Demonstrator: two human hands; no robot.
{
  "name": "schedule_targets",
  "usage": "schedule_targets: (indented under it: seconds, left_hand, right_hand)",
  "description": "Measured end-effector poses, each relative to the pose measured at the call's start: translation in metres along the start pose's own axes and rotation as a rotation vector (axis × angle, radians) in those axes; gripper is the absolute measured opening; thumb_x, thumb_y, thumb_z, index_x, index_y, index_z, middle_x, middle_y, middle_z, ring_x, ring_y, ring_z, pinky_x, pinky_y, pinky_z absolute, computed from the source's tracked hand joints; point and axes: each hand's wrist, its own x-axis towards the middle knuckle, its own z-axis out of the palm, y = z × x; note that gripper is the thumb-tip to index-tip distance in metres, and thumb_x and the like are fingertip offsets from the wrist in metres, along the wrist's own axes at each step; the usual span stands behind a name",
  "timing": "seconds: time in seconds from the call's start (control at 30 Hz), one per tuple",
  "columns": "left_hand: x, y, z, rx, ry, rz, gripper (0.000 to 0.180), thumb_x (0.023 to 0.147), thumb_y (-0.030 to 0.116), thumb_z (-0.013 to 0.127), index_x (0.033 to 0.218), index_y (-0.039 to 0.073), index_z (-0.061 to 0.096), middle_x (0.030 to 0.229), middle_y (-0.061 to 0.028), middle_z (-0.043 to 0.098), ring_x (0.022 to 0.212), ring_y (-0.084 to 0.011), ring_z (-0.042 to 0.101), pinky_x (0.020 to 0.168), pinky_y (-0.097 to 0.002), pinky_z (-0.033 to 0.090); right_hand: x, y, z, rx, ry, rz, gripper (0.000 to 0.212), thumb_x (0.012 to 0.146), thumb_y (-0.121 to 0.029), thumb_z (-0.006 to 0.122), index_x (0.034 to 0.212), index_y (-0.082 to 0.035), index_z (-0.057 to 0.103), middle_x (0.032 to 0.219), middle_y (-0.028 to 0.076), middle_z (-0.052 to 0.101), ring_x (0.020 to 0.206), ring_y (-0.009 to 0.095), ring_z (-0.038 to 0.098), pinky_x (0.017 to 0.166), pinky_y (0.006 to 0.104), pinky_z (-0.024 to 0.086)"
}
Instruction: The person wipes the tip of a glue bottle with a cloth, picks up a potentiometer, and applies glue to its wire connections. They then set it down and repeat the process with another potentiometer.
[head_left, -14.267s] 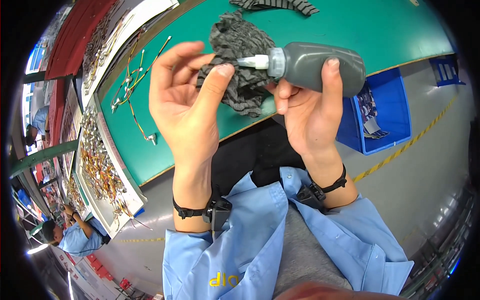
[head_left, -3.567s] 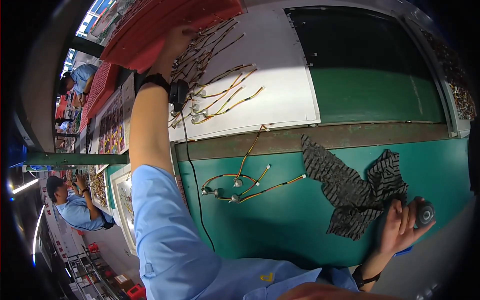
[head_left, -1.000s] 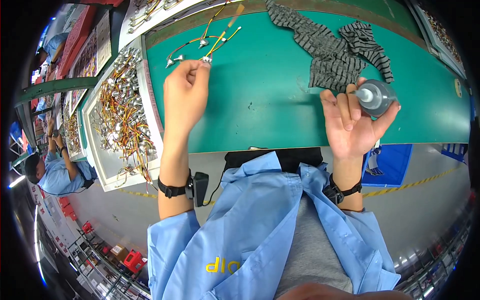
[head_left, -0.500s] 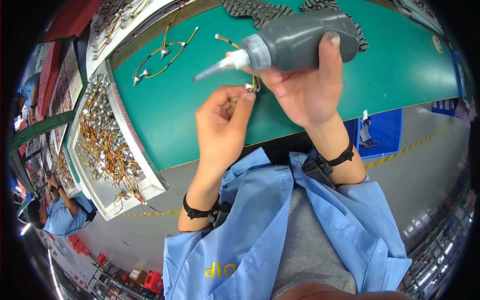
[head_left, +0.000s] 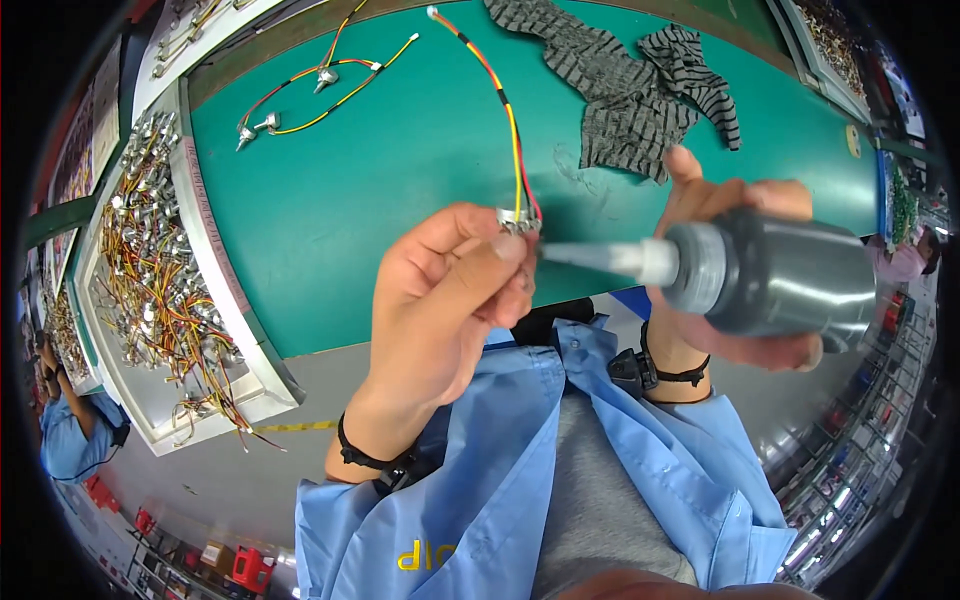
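Observation:
Between the thumb and fingers of my left hand (head_left: 440, 290) is a small wired potentiometer (head_left: 515, 217), its metal body peeking out above the thumb. Red, yellow and black wires (head_left: 503, 98) run up from it to a white plug over the table. My right hand (head_left: 730, 190) is wrapped round a dark squeeze bottle (head_left: 790, 280) with a clear collar. The bottle lies nearly level, and its tapered nozzle (head_left: 595, 257) points left, its tip close beside the potentiometer's terminals. Whether the tip touches them I cannot tell.
A white tray (head_left: 270, 375) heaped with wired potentiometers stands at the left. More wired potentiometers (head_left: 325, 78) lie on the green table (head_left: 330, 220). A grey striped cloth (head_left: 625, 95) lies at the back. Another person (head_left: 75, 430) is at the far left.
The bottle has come down and to the right, its nozzle now beside the potentiometer. My left hand has raised and turned the potentiometer, whose wires now stretch upward in full view.

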Motion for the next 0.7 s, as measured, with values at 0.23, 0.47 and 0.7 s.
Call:
schedule_targets:
  seconds: [0.23, 0.47, 0.7]
  left_hand:
    - [-0.006, 0.003, 0.001, -0.065, -0.104, 0.049, 0.007, 0.092, 0.000, 0.056, 0.098, 0.002, 0.058, 0.081, -0.0077, 0.062, 0.060, -0.0102, 0.053, 0.054, -0.0238, 0.042]
    - [-0.009, 0.003, 0.002, -0.065, -0.127, 0.085, 0.007, 0.092, -0.002, 0.055, 0.097, 0.001, 0.058, 0.081, -0.0083, 0.062, 0.061, -0.0097, 0.053, 0.055, -0.0239, 0.042]
    - [-0.008, 0.001, 0.003, -0.039, -0.142, 0.126, 0.006, 0.092, -0.003, 0.055, 0.096, 0.000, 0.057, 0.079, -0.0079, 0.062, 0.061, -0.0094, 0.053, 0.055, -0.0241, 0.042]
  right_hand:
    - [-0.012, 0.017, 0.006, 0.081, 0.129, -0.105, 0.092, 0.074, -0.077, 0.054, 0.119, 0.003, 0.045, 0.072, 0.009, 0.054, 0.067, 0.021, 0.055, 0.109, 0.0514, 0.029]
    - [0.000, 0.009, 0.003, 0.031, -0.136, -0.062, 0.090, 0.075, -0.076, 0.053, 0.118, 0.002, 0.045, 0.069, 0.008, 0.054, 0.060, 0.019, 0.055, 0.109, 0.0483, 0.028]
    - [-0.004, 0.006, 0.004, -0.050, -0.048, -0.060, 0.087, 0.076, -0.074, 0.054, 0.118, 0.002, 0.046, 0.066, 0.007, 0.054, 0.055, 0.019, 0.054, 0.108, 0.0468, 0.028]
